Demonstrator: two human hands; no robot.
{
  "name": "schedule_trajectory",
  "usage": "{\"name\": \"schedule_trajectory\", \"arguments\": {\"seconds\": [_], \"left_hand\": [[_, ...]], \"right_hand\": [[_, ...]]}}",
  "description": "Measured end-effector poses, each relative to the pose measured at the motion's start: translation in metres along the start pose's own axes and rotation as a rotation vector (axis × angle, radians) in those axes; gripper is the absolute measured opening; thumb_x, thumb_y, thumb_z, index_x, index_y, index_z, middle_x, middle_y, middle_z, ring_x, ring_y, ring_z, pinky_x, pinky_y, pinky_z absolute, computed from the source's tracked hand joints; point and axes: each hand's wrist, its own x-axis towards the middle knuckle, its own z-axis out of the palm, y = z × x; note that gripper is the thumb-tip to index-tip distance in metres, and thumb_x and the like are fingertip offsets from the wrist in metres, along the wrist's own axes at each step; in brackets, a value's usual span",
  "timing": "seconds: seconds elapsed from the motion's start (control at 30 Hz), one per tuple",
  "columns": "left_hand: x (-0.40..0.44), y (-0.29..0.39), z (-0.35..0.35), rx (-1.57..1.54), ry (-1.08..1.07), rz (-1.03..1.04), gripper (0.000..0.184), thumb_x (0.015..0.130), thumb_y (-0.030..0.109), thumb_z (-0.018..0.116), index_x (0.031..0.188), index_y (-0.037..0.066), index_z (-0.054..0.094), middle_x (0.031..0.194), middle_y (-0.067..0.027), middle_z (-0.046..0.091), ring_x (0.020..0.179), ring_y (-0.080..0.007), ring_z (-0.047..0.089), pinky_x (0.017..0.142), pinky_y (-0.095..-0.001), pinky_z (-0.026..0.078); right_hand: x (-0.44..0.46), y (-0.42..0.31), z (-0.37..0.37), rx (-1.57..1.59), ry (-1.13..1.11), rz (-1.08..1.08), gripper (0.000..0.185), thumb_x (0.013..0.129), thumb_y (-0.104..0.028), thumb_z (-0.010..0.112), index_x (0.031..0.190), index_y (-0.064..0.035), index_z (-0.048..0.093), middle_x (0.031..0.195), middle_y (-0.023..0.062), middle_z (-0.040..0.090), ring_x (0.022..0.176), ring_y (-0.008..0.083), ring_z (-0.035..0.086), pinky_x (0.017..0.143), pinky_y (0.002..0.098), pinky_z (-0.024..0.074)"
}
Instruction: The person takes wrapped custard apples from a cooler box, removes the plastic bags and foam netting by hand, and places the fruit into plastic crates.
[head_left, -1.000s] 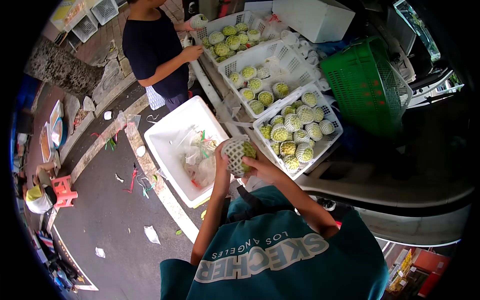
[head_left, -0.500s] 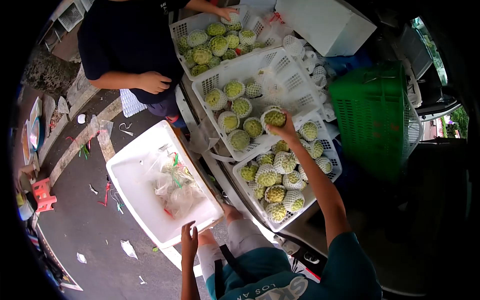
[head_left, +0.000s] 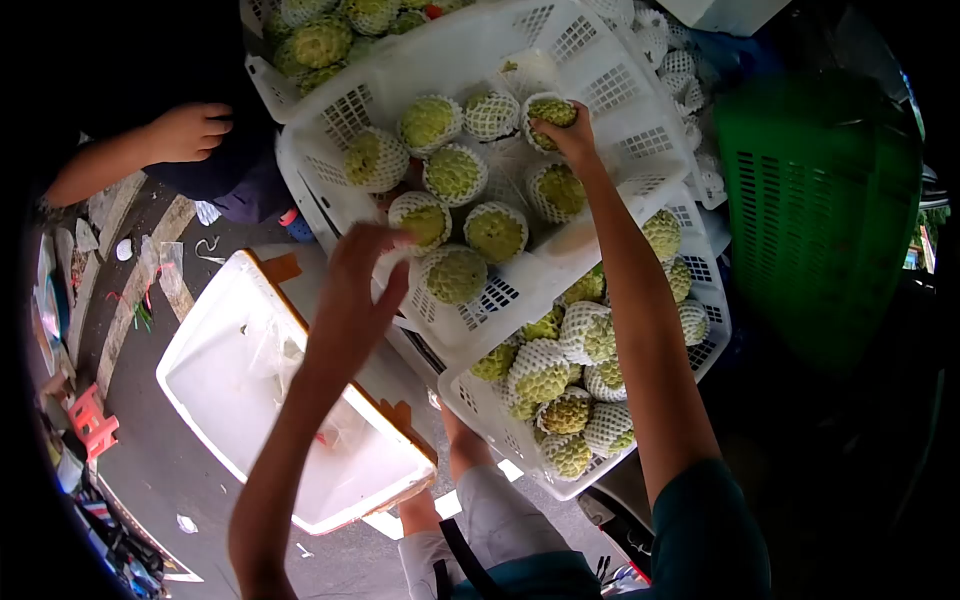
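My right hand [head_left: 572,137] is closed round a custard apple [head_left: 549,112] in a white foam net, at the far side of the middle white crate [head_left: 625,170]. Several netted custard apples lie in that crate, one [head_left: 557,192] just below my right wrist. My left hand [head_left: 362,285], slightly blurred, reaches over the crate's near left edge. Its thumb stands apart from the fingers, and nothing shows in it. The fingertips overlap a netted custard apple [head_left: 420,222] in view; whether they touch it I cannot tell.
A lower white crate [head_left: 715,345] holds more netted custard apples, and another fruit-filled crate [head_left: 265,85] is at the back. On the left stands a white foam box [head_left: 215,400] with plastic scraps. A co-worker's hand [head_left: 190,132] is nearby. A green crate [head_left: 800,210] stands right.
My right hand has carried the custard apple farther across the middle crate. My left hand has risen from beside the foam box to the crate's edge. The view has moved closer.
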Motion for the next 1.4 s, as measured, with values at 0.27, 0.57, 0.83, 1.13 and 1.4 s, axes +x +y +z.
{"name": "schedule_trajectory", "arguments": {"seconds": [0.27, 0.57, 0.83, 1.13, 1.4], "left_hand": [[0.192, -0.090, 0.094, 0.522, -0.115, 0.269, 0.057, 0.068, 0.026, 0.066, 0.115, 0.006, 0.041, 0.109, -0.0143, 0.044, 0.102, -0.0303, 0.044, 0.087, -0.0407, 0.037], [0.223, -0.097, 0.155, 0.803, -0.233, 0.005, 0.083, 0.053, 0.036, 0.077, 0.122, 0.011, 0.038, 0.111, -0.0109, 0.048, 0.104, -0.0305, 0.046, 0.087, -0.0451, 0.035], [0.229, -0.103, 0.142, 1.096, 0.298, 0.592, 0.061, 0.067, 0.008, 0.066, 0.118, 0.027, 0.039, 0.108, -0.0057, 0.047, 0.093, -0.0232, 0.049, 0.076, -0.0384, 0.041], [0.216, -0.120, 0.138, 0.882, 0.158, 0.322, 0.055, 0.067, 0.012, 0.064, 0.117, 0.021, 0.044, 0.112, -0.0109, 0.044, 0.097, -0.0280, 0.048, 0.074, -0.0404, 0.042], [0.207, -0.107, 0.133, 0.670, 0.023, 0.253, 0.061, 0.062, 0.005, 0.061, 0.118, 0.023, 0.045, 0.118, -0.0116, 0.042, 0.099, -0.0338, 0.047, 0.084, -0.0470, 0.037]], "right_hand": [[-0.026, -0.023, -0.015, 0.099, -0.327, 0.211, 0.100, 0.059, -0.035, 0.076, 0.129, -0.0057, 0.010, 0.123, 0.0249, 0.034, 0.117, 0.0344, 0.033, 0.091, 0.0451, 0.0317], [-0.032, -0.027, -0.019, 0.244, -0.410, 0.420, 0.111, 0.057, -0.037, 0.077, 0.134, -0.0066, 0.002, 0.131, 0.0231, 0.024, 0.121, 0.0336, 0.027, 0.092, 0.0440, 0.0339], [-0.032, -0.031, -0.013, 0.326, -0.203, 0.499, 0.093, 0.057, -0.032, 0.077, 0.121, 0.0008, 0.017, 0.115, 0.0233, 0.039, 0.105, 0.0300, 0.046, 0.084, 0.0386, 0.0433], [-0.048, -0.031, 0.020, -0.152, -0.316, 0.350, 0.115, 0.061, -0.068, 0.054, 0.127, 0.0129, 0.005, 0.103, 0.0231, 0.051, 0.106, 0.0352, 0.045, 0.094, 0.0561, 0.0200], [-0.048, -0.028, 0.013, -0.576, -0.293, 0.240, 0.093, 0.071, -0.072, 0.034, 0.118, 0.0086, 0.035, 0.098, 0.0229, 0.056, 0.103, 0.0360, 0.049, 0.094, 0.0531, 0.0208]]}}
